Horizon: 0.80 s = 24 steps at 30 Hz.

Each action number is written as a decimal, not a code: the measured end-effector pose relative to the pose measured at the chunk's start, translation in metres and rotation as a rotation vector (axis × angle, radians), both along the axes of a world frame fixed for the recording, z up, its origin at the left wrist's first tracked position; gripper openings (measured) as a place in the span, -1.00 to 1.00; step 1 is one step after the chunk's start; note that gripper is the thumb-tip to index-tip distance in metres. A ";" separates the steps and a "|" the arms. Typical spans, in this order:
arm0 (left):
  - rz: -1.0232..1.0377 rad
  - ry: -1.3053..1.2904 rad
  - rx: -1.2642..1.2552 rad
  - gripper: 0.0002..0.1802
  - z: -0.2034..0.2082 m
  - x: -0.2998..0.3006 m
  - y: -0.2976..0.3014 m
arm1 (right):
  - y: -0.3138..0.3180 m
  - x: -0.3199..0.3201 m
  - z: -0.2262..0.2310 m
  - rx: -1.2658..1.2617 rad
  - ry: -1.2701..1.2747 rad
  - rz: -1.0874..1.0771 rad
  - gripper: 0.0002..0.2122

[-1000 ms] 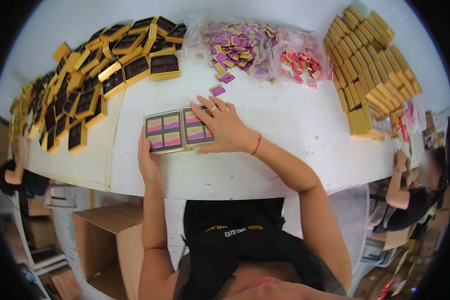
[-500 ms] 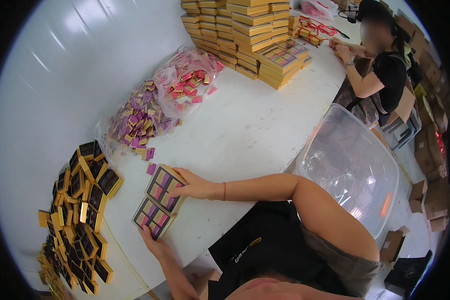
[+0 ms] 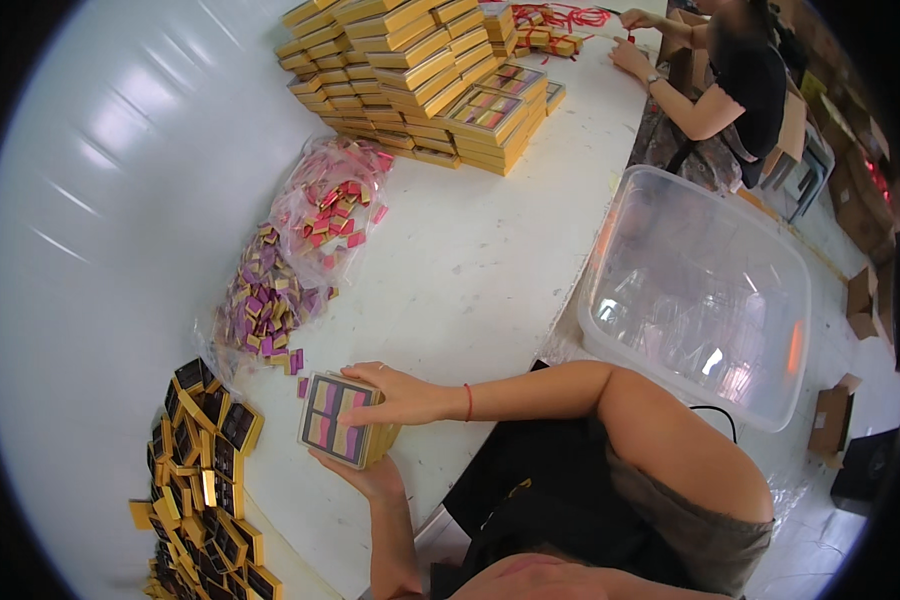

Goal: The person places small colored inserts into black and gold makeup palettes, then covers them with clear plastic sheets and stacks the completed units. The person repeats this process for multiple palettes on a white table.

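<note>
Between my two hands is a squared-up stack of gold boxes (image 3: 325, 420). The top one has a clear lid, a dark divider making four compartments, and pink, purple and gold pieces inside. My right hand (image 3: 398, 396) wraps over the far side of the stack, thumb across the lid. From the near side, my left hand (image 3: 368, 478) grips its lower edge; its fingertips are partly hidden beneath. A loose purple piece (image 3: 302, 387) lies beside the stack. Past it are plastic bags of purple-and-gold pieces (image 3: 270, 310) and pink-and-gold pieces (image 3: 338, 215).
At left lies a heap of dark-topped gold boxes (image 3: 205, 470). Tall stacks of gold boxes (image 3: 410, 75) fill the table's far end. A clear plastic tub (image 3: 690, 290) stands off the table's right edge. Beyond it, a co-worker (image 3: 720, 90) handles red ribbon (image 3: 570, 17).
Two groups of filled boxes held side by side have come together into one stack. My left hand has moved right and under it. The whole view has shifted.
</note>
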<state>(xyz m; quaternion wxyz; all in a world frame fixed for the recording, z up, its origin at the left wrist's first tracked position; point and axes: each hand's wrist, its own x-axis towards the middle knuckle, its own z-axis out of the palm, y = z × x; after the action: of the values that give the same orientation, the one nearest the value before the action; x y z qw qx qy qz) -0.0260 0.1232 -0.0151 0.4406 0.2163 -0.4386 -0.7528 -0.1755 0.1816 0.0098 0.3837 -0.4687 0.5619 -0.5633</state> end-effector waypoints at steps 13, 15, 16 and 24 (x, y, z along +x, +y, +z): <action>-0.356 -0.002 -0.185 -0.20 0.007 -0.201 0.085 | 0.131 -0.134 0.011 -0.444 -0.279 -0.649 -0.51; -0.392 0.134 -0.115 -0.21 0.060 -0.261 0.099 | 0.142 -0.179 0.051 -0.498 -0.160 -0.703 -0.52; -0.376 0.154 -0.052 -0.22 0.084 -0.294 0.103 | 0.145 -0.206 0.072 -0.508 -0.083 -0.739 -0.52; -0.225 0.177 0.082 -0.08 0.101 -0.494 0.074 | 0.058 -0.404 0.095 -0.566 -0.199 -1.033 -0.45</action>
<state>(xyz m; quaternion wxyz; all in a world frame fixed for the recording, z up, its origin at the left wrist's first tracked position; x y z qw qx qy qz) -0.5201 0.1968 0.0855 0.3812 0.1165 -0.3882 -0.8309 -0.5793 0.2397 0.1047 -0.0290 -0.1636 0.5067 -0.8459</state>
